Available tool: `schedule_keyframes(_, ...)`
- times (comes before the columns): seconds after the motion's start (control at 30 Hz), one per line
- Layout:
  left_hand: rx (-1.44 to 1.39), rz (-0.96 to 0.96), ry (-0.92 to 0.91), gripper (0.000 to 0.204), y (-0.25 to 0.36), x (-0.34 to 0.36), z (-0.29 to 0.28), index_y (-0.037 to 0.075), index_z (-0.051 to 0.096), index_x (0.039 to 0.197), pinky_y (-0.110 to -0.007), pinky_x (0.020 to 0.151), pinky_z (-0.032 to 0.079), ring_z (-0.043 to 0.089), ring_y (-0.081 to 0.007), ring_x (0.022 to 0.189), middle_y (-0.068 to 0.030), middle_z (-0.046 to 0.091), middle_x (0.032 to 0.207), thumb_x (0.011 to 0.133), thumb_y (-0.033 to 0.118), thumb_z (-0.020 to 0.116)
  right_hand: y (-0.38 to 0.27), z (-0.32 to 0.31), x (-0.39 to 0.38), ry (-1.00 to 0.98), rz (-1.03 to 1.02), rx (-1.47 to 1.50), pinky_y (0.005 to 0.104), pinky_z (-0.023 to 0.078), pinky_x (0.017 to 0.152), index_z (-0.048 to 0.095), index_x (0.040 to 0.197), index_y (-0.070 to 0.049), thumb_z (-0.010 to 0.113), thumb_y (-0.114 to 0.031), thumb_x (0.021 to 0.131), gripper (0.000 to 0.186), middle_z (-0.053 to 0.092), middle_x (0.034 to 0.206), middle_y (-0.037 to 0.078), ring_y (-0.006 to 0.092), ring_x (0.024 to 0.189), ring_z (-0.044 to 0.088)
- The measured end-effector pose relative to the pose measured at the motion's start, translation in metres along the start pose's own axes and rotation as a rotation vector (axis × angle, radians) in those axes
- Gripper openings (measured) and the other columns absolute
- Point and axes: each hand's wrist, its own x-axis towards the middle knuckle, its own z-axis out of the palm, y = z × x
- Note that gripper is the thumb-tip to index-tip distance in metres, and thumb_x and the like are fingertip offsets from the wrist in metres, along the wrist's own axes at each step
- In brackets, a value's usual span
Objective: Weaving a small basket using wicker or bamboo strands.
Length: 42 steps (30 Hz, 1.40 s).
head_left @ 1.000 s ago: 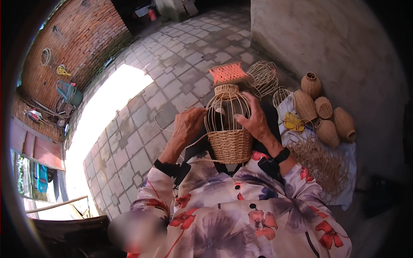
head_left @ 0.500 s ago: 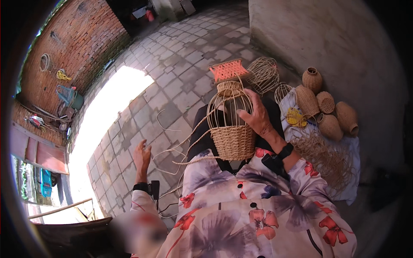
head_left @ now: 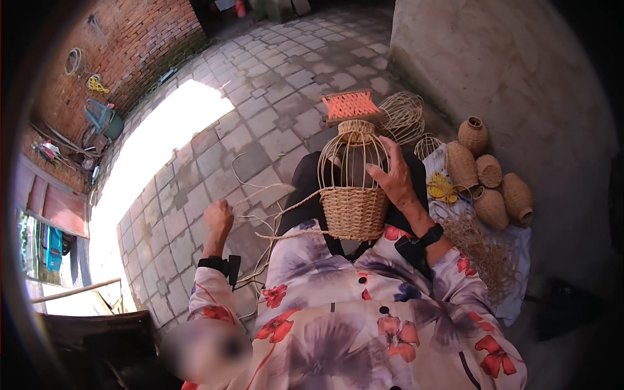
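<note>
A half-woven basket (head_left: 354,213) rests upright between my knees, its lower body closely woven, bare upright ribs above and a bound neck at the top. My right hand (head_left: 396,182) steadies it from the right, fingers curled round the ribs and thumb at the front. Loose weaving strands (head_left: 296,209) trail leftward from the woven edge. Out to the left, my left hand (head_left: 218,220) is closed, with a thin, blurred strand (head_left: 266,190) running out beside it; its fingertips are hidden.
An orange-corded stool (head_left: 351,105) stands just beyond the basket, next to a bundle of open wickerwork (head_left: 402,117). Several finished baskets (head_left: 462,165) and loose fibre (head_left: 484,253) lie on a white cloth (head_left: 520,260) to the right, by a plain wall (head_left: 500,71).
My left hand has gone from spread fingers to closed, and a strand now stretches between it and the basket. My right hand keeps its place on the ribs.
</note>
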Motion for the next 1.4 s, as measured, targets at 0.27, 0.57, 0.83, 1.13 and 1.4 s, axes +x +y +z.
schedule_keyframes(0.27, -0.422, 0.156, 0.062, 0.02, 0.038, -0.017, -0.023, 0.007, 0.07, 0.095, -0.04, 0.086, 0.047, 0.061, -0.0334, 0.093, -0.0143, 0.066, 0.102, 0.081, 0.02, 0.063, -0.046, 0.007, 0.018, 0.004, -0.011, -0.352, 0.0458, 0.039, 0.096, 0.047, 0.128, -0.006, 0.071, -0.042, 0.077, 0.067, 0.053, 0.121, 0.017, 0.0357, 0.113, 0.05)
schedule_keyframes(0.57, -0.776, 0.623, -0.266, 0.022, 0.187, -0.024, -0.055, 0.005, 0.067, 0.095, -0.042, 0.072, 0.049, 0.064, -0.0344, 0.079, -0.0155, 0.068, 0.087, 0.089, 0.023, 0.056, -0.076, 0.02, 0.031, -0.091, -0.009, -0.659, 0.0481, 0.04, 0.09, 0.047, 0.129, -0.007, 0.069, -0.044, 0.076, 0.069, 0.05, 0.123, 0.017, 0.0361, 0.11, 0.049)
schedule_keyframes(0.83, -0.859, 0.491, -0.381, 0.022, 0.2, -0.038, -0.077, 0.001, 0.062, 0.094, -0.036, 0.065, 0.05, 0.065, -0.0219, 0.067, -0.0118, 0.065, 0.073, 0.087, 0.022, 0.062, -0.033, 0.019, 0.037, -0.174, 0.222, -0.436, 0.0484, 0.042, 0.096, 0.045, 0.131, -0.006, 0.07, -0.039, 0.069, 0.075, 0.049, 0.124, 0.022, 0.0393, 0.113, 0.05)
schedule_keyframes(1.13, -1.106, 0.352, -0.781, 0.039, 0.176, -0.085, -0.072, 0.004, 0.056, 0.112, -0.027, 0.066, 0.053, 0.062, -0.012, 0.074, -0.0068, 0.065, 0.09, 0.097, 0.039, 0.054, -0.002, 0.001, 0.018, 0.334, 0.149, 0.204, 0.0315, 0.045, 0.09, 0.046, 0.123, -0.002, 0.072, -0.012, 0.074, 0.056, 0.053, 0.119, 0.011, 0.0191, 0.107, 0.054)
schedule_keyframes(1.4, -1.338, 0.108, -0.762, 0.062, 0.173, -0.057, -0.068, -0.001, 0.061, 0.108, -0.027, 0.065, 0.052, 0.06, -0.012, 0.071, -0.0063, 0.061, 0.086, 0.092, 0.058, 0.051, -0.021, -0.037, 0.024, 0.436, 0.037, 0.418, 0.0282, 0.045, 0.082, 0.042, 0.123, -0.003, 0.069, -0.008, 0.077, 0.054, 0.048, 0.122, 0.01, 0.0161, 0.108, 0.05)
